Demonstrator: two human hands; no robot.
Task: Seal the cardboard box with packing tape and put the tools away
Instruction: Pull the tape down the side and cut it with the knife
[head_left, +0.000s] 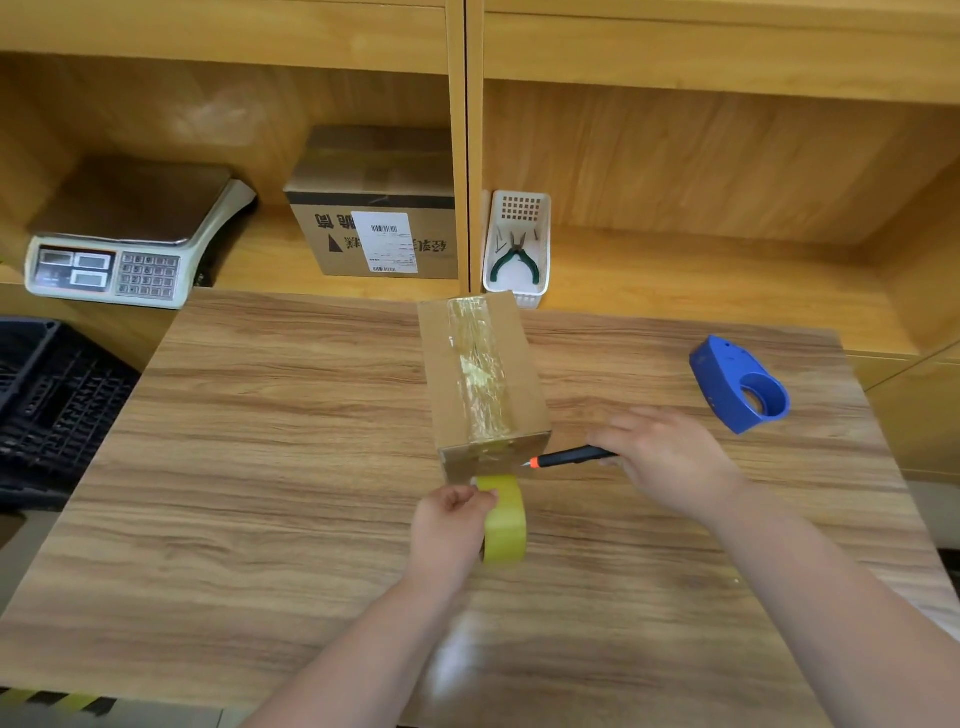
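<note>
A small cardboard box (441, 364) lies on the wooden table (260, 441), with a strip of clear tape running along its top and down its near end. My left hand (449, 530) grips a yellowish tape roll (506, 519) just below that near end, still joined to the box by the tape. My right hand (670, 457) holds a black utility knife (569, 457); its orange tip points left at the box's lower near corner, by the tape.
A blue tape dispenser (740, 384) lies at the table's right. On the shelf behind are a white basket (517, 208) with green-handled pliers (514, 257), a larger labelled carton (374, 208) and a weighing scale (135, 234). A black crate (47, 395) stands at the left.
</note>
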